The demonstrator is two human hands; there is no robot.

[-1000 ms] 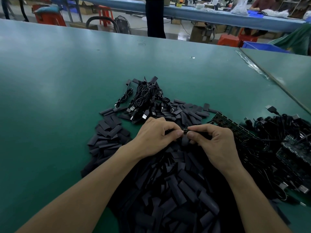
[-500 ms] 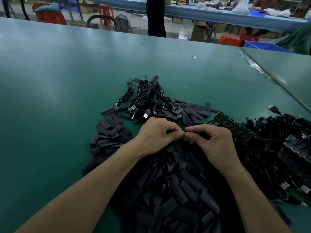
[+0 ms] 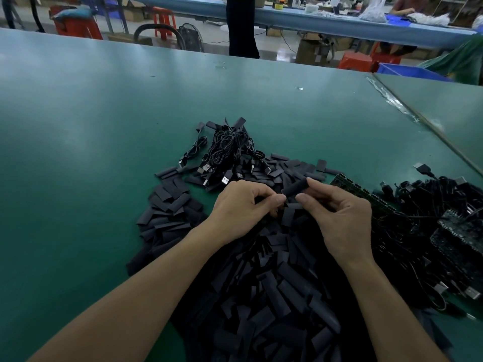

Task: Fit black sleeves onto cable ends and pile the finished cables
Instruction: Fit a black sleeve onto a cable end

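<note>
- Dim, cool overhead light; soft pale sheen on the table [image 3: 104,121] at upper left and left centre.
- Brighter at top of frame, with glare on the floor [image 3: 285,52] at top centre.
- Deep black at lower centre: sleeves [image 3: 261,296] merged into one dark mass, edges barely told apart.
- Same loss of detail in the cables [image 3: 444,231] at right.
- Evenly lit hands, left [image 3: 243,207] and right [image 3: 345,218]; faint shadow under the forearms.
- Wide-angle bending of table edges toward top and right.
- Soft and slightly smeared at far top; sharpest at centre.
</note>
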